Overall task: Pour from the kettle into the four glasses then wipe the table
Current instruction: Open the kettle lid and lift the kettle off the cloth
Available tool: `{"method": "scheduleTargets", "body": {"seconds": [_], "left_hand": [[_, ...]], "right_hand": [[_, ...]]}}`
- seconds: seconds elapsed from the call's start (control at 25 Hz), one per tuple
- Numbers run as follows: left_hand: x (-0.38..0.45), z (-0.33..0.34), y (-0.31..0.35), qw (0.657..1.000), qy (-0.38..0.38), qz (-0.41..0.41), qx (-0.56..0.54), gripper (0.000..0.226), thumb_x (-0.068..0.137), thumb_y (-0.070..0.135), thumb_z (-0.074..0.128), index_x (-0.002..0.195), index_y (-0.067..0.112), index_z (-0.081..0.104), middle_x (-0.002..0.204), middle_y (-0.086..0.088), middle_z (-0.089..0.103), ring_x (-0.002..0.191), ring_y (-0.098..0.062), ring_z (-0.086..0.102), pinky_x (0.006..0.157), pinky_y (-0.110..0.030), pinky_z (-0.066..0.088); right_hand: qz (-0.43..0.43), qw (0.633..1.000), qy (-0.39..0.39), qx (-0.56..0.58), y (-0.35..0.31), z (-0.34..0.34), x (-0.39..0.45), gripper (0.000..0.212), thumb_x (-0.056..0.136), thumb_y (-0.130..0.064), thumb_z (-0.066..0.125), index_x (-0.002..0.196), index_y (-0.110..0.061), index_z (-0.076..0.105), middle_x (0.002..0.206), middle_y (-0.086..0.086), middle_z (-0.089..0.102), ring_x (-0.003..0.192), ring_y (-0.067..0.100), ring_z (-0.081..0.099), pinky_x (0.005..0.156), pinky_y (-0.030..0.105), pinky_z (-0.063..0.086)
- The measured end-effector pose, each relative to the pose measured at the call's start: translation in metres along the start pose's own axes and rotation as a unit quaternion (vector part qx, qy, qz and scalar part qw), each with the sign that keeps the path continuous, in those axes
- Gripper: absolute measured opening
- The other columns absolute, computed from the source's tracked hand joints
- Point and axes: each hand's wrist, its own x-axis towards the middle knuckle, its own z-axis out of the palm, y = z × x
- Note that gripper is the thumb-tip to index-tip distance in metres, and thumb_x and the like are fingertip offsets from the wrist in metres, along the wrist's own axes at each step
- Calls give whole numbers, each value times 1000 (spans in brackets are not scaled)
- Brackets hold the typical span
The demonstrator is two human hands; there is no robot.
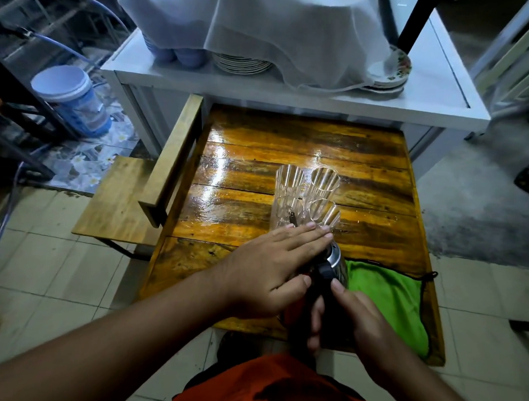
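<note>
Now tip slowly — right hand (355,317) wrapped round the kettle (336,263) handle, left hand (272,272) flat on its lid, glasses (305,198) just beyond the fingertips — green cloth (391,297) waiting right of the right hand.

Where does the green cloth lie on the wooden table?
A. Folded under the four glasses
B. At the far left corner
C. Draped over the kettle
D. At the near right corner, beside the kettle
D: the green cloth lies flat at the near right corner of the wooden table, just right of the kettle, apart from the glasses.
</note>
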Motion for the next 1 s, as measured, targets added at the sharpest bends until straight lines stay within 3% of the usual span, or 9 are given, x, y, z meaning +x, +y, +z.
{"method": "scheduleTargets", "body": {"seconds": [0.28,0.68,1.0], "left_hand": [[0,-2,-4,1000,-12,1,-13,68,92,40,31,156,25,11,164,9,9,150,0,-1,123,-34,9],[-2,-15,-3,999,-31,-22,-37,65,94,39,31,156,29,13,163,13,13,148,3,3,122,-27,7],[-2,-17,-10,998,-41,7,-43,68,91,46,19,156,27,12,163,11,12,148,3,4,123,-34,13]], "right_hand": [[6,1000,-10,-21,-4,1,-1,68,77,-69,48,70,-4,69,59,21,65,52,29,61,55,33,43],[20,1000,-19,-13,-18,8,-6,68,82,-65,44,71,-3,69,60,23,64,52,30,61,54,32,47],[29,999,-11,-14,-25,13,-10,71,83,-65,39,70,-3,68,60,23,64,52,30,61,55,32,47]]}}
